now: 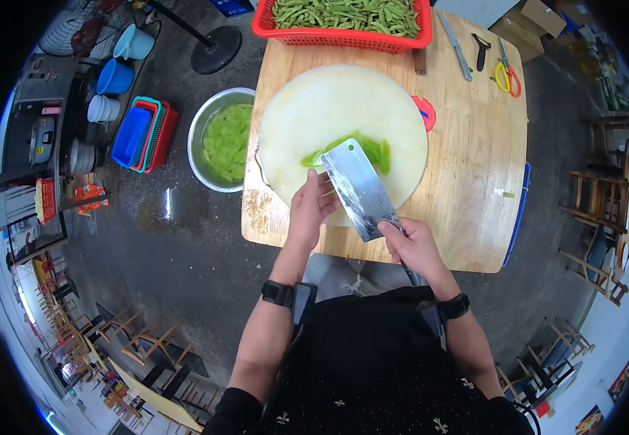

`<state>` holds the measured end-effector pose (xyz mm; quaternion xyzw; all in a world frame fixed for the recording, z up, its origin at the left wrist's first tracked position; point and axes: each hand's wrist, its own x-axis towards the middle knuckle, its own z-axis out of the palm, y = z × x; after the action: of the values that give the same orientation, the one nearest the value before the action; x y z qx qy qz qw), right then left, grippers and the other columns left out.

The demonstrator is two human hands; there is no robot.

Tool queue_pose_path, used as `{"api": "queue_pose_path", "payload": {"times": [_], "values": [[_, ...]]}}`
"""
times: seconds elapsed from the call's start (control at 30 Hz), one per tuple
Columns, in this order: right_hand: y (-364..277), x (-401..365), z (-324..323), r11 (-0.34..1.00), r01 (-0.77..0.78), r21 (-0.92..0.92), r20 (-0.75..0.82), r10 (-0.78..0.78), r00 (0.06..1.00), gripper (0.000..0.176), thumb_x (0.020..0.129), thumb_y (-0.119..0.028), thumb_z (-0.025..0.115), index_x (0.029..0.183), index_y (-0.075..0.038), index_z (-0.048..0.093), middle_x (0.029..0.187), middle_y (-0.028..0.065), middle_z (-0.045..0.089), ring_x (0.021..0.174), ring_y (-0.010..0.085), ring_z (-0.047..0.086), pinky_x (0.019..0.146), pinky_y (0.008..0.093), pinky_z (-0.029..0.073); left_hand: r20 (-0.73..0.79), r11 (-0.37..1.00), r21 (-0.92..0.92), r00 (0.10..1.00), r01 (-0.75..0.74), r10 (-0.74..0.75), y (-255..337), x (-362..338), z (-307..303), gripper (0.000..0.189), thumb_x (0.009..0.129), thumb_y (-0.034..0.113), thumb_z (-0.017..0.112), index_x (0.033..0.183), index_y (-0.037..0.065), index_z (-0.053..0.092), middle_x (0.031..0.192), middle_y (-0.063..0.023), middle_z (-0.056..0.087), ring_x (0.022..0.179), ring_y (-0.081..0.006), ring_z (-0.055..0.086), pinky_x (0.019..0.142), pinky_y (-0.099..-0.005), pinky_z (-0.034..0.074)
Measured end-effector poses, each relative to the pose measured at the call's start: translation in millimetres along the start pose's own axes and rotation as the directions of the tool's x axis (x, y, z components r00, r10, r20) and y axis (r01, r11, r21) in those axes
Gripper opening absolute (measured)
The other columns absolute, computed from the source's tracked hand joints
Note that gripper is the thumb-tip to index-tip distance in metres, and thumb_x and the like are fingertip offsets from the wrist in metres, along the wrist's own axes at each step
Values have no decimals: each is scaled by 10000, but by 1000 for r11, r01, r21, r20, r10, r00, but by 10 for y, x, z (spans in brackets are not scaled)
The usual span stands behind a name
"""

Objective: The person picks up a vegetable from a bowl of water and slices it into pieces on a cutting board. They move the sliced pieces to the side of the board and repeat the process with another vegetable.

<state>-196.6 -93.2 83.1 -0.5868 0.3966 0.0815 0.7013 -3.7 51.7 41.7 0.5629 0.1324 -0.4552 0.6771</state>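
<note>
My right hand (410,245) is wrapped round the handle of a cleaver (360,188), its broad blade tilted over the near part of a round white cutting board (329,101). My left hand (316,204) is beside the blade's left edge, fingers apart and partly behind the blade, with nothing seen in it. Sliced green vegetable pieces (378,152) lie on the board just beyond the blade, which hides some of them. The board rests on a wooden table (466,167).
A red basket of green pods (343,42) stands at the table's far edge. Knife (456,48), peeler (482,52) and scissors (505,72) lie far right. A metal bowl of green slices (197,145) is left of the table, near stacked baskets (133,136).
</note>
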Motion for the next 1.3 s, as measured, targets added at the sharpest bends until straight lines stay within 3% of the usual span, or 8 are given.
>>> {"api": "queue_pose_path", "payload": {"times": [0.03, 0.47, 0.63, 0.77, 1.0, 1.07, 1.2, 1.3], "values": [[-9, -3, -4, 998, -9, 59, 48, 6, 999, 371, 1100, -285, 667, 837, -25, 676, 635, -22, 588, 537, 57, 553, 489, 261, 426, 129, 974, -186, 986, 133, -109, 80, 9, 50, 467, 1138, 328, 588, 1409, -51, 610, 1306, -108, 712, 1154, -188, 699, 984, -308, 590], [191, -101, -166, 985, -22, 169, -14, 25, 1000, 337, 1104, -294, 660, 918, -15, 690, 666, -4, 603, 528, 71, 537, 497, 252, 416, 49, 999, 30, 999, 18, -19, 51, 237, 48, 306, 1103, 248, 660, 1298, 15, 689, 1205, -93, 751, 1062, -165, 726, 963, -312, 628], [138, 62, -77, 951, -145, 273, 33, 141, 989, 323, 1092, -308, 676, 953, -18, 702, 682, -8, 611, 524, 75, 531, 494, 263, 417, 193, 964, -132, 960, 231, -204, 67, 162, 169, 311, 1098, 260, 668, 1281, 8, 671, 1217, -103, 745, 1036, -180, 726, 953, -308, 625], [132, 7, -125, 937, -152, 315, 42, 146, 988, 318, 1095, -301, 668, 950, -21, 701, 678, -9, 606, 529, 76, 535, 498, 267, 422, 162, 962, -191, 973, 194, -164, -60, 269, -52, 280, 1097, 264, 667, 1248, 29, 688, 1174, -95, 756, 1036, -171, 725, 938, -303, 630], [296, -112, -245, 981, -33, 192, -62, 46, 997, 340, 1104, -309, 659, 915, -28, 693, 649, -9, 589, 535, 68, 534, 505, 264, 423, 25, 835, 490, 962, -250, 273, 228, 487, -54, 280, 1030, 243, 755, 1169, 4, 793, 1002, -71, 773, 854, -139, 727, 708, -304, 577], [313, -127, -227, 985, -13, 174, -51, 23, 998, 347, 1106, -312, 657, 903, -32, 692, 642, -10, 585, 533, 68, 535, 505, 264, 423, 243, 106, 899, 685, -425, 687, 274, 519, -83, 298, 1016, 257, 767, 1182, 11, 792, 958, -56, 768, 742, -125, 658, 690, -315, 552], [421, -121, -207, 997, -48, 68, 9, 47, 999, 390, 1106, -326, 658, 824, -58, 647, 636, -13, 583, 517, 67, 525, 496, 256, 415, -41, 493, 800, 789, -342, 614, 209, 310, -214, 266, 994, 215, 781, 1167, 14, 799, 977, -80, 775, 785, -142, 701, 697, -317, 571], [526, -23, -179, 993, -105, 51, 43, 103, 994, 410, 1097, -361, 671, 815, -66, 635, 632, -22, 573, 522, 62, 523, 502, 258, 411, 68, 495, 777, 833, -390, 550, -46, 45, -335, 262, 988, 142, 782, 1210, 2, 780, 1016, -94, 782, 834, -146, 734, 747, -301, 593]]}}
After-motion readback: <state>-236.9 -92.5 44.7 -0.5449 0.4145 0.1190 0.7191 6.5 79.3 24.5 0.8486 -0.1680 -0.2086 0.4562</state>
